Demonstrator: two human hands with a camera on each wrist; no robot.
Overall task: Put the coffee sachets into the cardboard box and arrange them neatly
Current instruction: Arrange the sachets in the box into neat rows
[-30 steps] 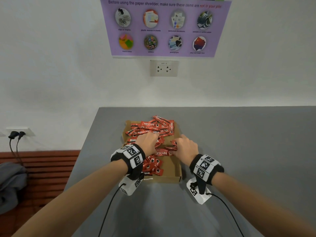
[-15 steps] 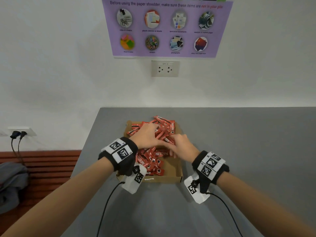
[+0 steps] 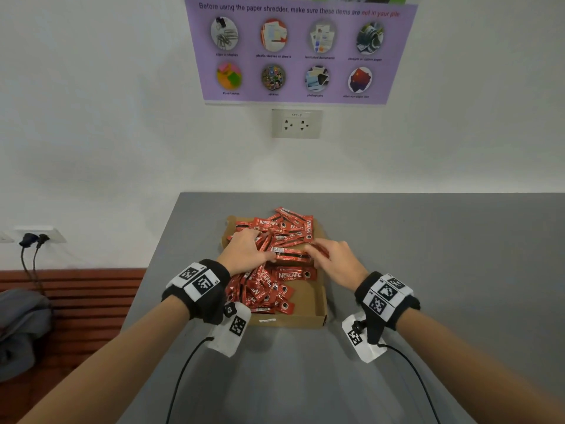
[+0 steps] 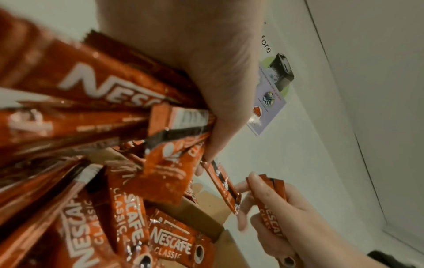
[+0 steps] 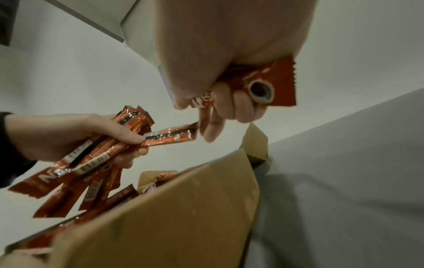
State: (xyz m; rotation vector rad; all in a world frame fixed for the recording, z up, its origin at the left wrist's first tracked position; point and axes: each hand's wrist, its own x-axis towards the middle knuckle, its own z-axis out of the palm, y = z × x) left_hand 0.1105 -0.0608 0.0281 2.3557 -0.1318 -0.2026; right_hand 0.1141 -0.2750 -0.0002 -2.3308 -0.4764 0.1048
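A shallow cardboard box (image 3: 315, 313) lies on the grey table, holding a loose heap of several red Nescafe coffee sachets (image 3: 275, 231). My left hand (image 3: 247, 252) is over the box's left side and grips a bunch of sachets (image 5: 91, 150) between thumb and fingers. My right hand (image 3: 333, 258) is at the box's right wall and holds a few sachets (image 5: 270, 87) in its curled fingers. Its fingertips touch the end of one sachet (image 3: 290, 254) that sticks out of the left hand's bunch. More sachets (image 3: 263, 295) lie in the near left part of the box.
The grey table (image 3: 443, 270) extends to the right and toward me. Its left edge drops to a red-brown slatted bench (image 3: 76, 295) with a grey bag (image 3: 18, 325). The white wall behind carries a socket (image 3: 296, 123) and a purple poster (image 3: 299, 50).
Both hands rose from the heap with sachets. The left hand moved toward the far left of the box, and the right hand came to the end of the sachet between them.
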